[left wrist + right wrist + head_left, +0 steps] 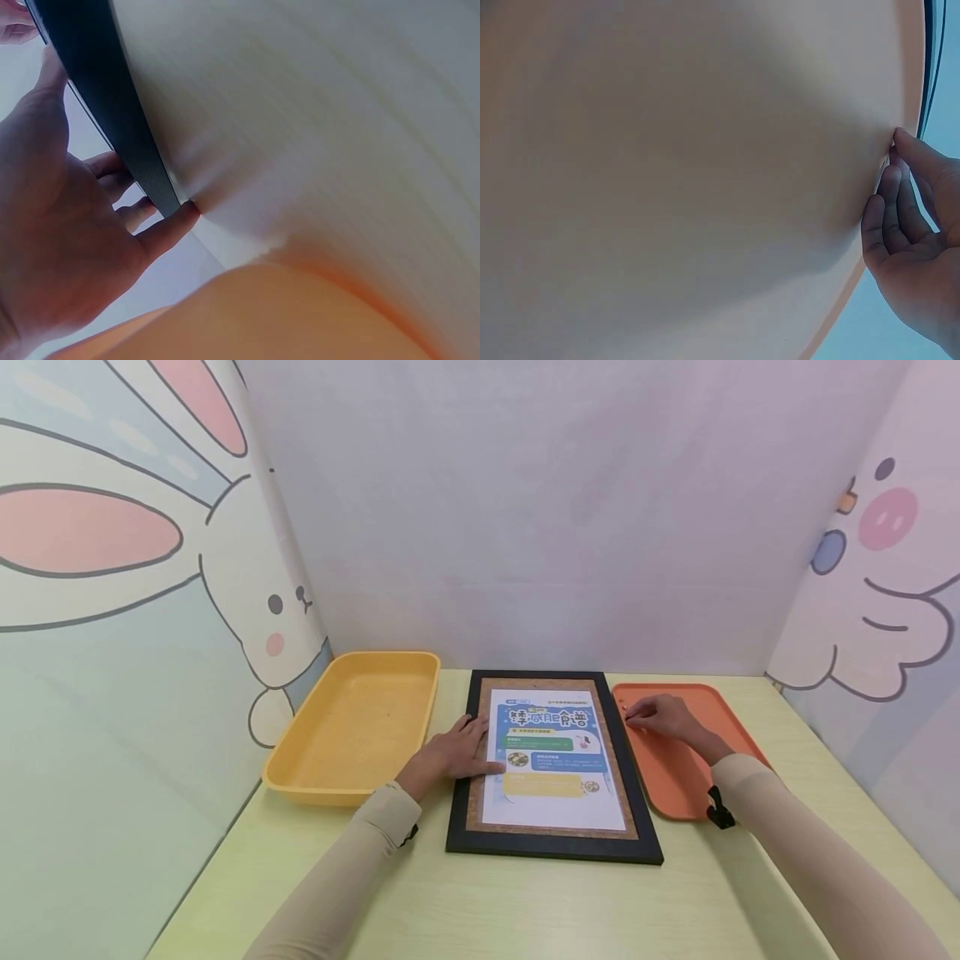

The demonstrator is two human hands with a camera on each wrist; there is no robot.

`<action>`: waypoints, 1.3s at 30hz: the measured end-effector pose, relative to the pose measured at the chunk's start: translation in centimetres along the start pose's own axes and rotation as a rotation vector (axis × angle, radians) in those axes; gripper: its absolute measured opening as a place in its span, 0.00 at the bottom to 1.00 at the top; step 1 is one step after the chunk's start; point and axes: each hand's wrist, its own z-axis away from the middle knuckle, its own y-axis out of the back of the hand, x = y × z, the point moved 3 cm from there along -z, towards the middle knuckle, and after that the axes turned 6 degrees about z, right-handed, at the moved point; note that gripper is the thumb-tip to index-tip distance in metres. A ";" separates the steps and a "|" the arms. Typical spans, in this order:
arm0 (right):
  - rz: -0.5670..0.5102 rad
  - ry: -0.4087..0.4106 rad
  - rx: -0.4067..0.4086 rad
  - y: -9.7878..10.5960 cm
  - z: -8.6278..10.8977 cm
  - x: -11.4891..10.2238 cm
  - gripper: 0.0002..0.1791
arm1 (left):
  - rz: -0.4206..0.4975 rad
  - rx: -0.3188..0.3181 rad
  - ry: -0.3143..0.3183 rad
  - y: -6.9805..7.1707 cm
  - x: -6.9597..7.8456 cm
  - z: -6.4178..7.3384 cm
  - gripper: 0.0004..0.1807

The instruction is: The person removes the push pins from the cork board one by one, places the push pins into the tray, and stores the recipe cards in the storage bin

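A black-framed cork board lies on the table, with a printed paper sheet over its cork. My left hand rests across the board's left edge, fingers spread and thumb reaching onto the sheet; in the left wrist view, the fingers of this hand lie along the dark frame edge. My right hand is at the left side of the orange tray, fingers bent and fingertips low over its surface. Tiny items lie beside these fingertips. I cannot tell whether the right fingertips hold anything.
A yellow tray stands left of the board, close to the rabbit-printed wall panel. The orange tray sits right beside the board's right edge. A pale curtain closes off the back of the light wooden table.
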 end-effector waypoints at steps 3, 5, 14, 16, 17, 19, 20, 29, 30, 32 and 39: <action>0.002 0.005 0.003 0.1 0.0 0.1 0.09 | -0.006 -0.008 -0.001 0.0 0.1 0.0 0.59; 0.002 0.010 0.004 0.2 0.1 0.0 0.09 | -0.009 -0.011 0.001 0.1 0.1 -0.1 0.59; 0.003 0.015 0.014 0.3 0.3 0.0 0.08 | 0.000 -0.006 0.006 0.1 0.0 -0.2 0.60; 0.003 0.021 0.017 0.2 0.3 0.0 0.08 | 0.005 -0.006 0.006 0.1 0.0 -0.2 0.60; 0.001 0.023 0.018 0.2 0.3 0.0 0.08 | 0.006 -0.007 0.006 0.1 0.1 -0.1 0.60; 0.000 0.018 0.020 0.2 0.4 0.1 0.08 | 0.008 -0.006 0.005 0.1 0.1 -0.1 0.60; -0.002 0.016 0.019 0.2 0.4 0.2 0.08 | 0.007 -0.006 0.006 0.1 0.1 -0.1 0.60; -0.016 0.004 0.013 0.1 0.5 0.2 0.09 | 0.014 -0.011 0.010 0.0 0.0 -0.2 0.60; -0.015 0.002 0.013 0.2 0.5 0.2 0.09 | 0.015 -0.012 0.009 0.0 0.0 -0.3 0.60; -0.012 0.002 0.016 0.2 0.6 0.1 0.09 | 0.014 -0.013 0.007 -0.1 0.0 -0.3 0.60; -0.005 -0.002 0.017 0.4 0.6 -0.2 0.10 | 0.009 -0.014 0.007 0.0 -0.1 -0.2 0.60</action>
